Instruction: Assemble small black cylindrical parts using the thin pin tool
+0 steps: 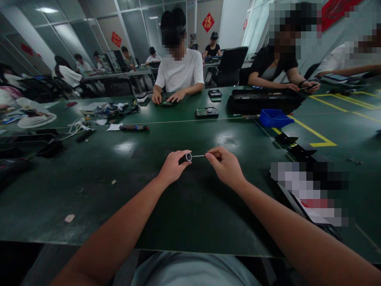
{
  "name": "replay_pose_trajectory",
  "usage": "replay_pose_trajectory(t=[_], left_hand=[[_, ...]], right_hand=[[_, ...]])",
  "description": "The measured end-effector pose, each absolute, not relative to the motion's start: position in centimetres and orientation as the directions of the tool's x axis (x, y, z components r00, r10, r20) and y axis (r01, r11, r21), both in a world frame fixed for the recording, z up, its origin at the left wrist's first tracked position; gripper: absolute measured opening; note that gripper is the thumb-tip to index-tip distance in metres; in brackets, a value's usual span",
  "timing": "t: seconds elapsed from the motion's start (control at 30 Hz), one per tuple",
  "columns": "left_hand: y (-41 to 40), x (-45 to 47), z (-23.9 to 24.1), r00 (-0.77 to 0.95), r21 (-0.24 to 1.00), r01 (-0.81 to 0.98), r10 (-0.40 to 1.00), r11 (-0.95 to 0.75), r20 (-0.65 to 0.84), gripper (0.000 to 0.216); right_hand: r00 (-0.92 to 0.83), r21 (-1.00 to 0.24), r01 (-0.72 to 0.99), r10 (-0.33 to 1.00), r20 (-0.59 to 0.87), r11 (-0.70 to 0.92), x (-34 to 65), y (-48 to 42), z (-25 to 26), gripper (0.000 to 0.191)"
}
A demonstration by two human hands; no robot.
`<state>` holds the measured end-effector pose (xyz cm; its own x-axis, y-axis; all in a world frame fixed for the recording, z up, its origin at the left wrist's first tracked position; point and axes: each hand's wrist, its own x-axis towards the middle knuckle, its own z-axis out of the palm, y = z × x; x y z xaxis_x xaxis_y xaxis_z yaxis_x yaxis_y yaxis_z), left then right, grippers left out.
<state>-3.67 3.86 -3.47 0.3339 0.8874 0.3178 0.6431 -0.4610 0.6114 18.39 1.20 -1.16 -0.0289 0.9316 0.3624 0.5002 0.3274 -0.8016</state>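
My left hand is closed around a small black cylindrical part with a silvery ring at its end, which faces me and to the right. In my right hand is a thin screwdriver, pinched between thumb and fingers. Its metal shaft points left and its tip meets the ringed end of the black part; whether it goes inside I cannot tell. Most of the screwdriver's handle is hidden by my fingers. Both hands are just above the green tabletop, near the middle.
Across the table, a person in a white shirt handles a flat device. Hard drives, a black case and a blue bin stand farther back. A dark tool and cables lie left. Black brackets and papers are on the right.
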Motion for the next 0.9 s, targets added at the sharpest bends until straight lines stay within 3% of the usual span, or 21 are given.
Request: replay_pose_trajectory(t=[0.13,0.33,0.73,0.9], left_hand=[[3.83,-3.70,-3.69,0.370,0.592,0.640,0.872,-0.489,0.320,0.037],[3.79,-3.61,-3.70,0.395,0.584,0.646,0.869,-0.492,0.296,0.037],[3.77,-3.38,-3.68,0.406,0.561,0.666,0.870,-0.492,0.281,0.036],[3.72,-3.39,-3.63,0.400,0.561,0.669,0.872,-0.487,0.280,0.038]], right_hand=[[-0.074,-0.797,0.448,0.905,0.418,0.405,18.31,0.91,-1.12,0.014],[-0.050,-0.804,0.506,0.941,0.335,0.313,18.47,1.19,-1.30,0.039],[-0.061,-0.831,0.430,0.929,0.364,0.353,18.34,0.81,-1.29,0.028],[0.045,-0.898,0.298,0.935,0.352,0.323,18.01,1.06,-1.71,0.025]])
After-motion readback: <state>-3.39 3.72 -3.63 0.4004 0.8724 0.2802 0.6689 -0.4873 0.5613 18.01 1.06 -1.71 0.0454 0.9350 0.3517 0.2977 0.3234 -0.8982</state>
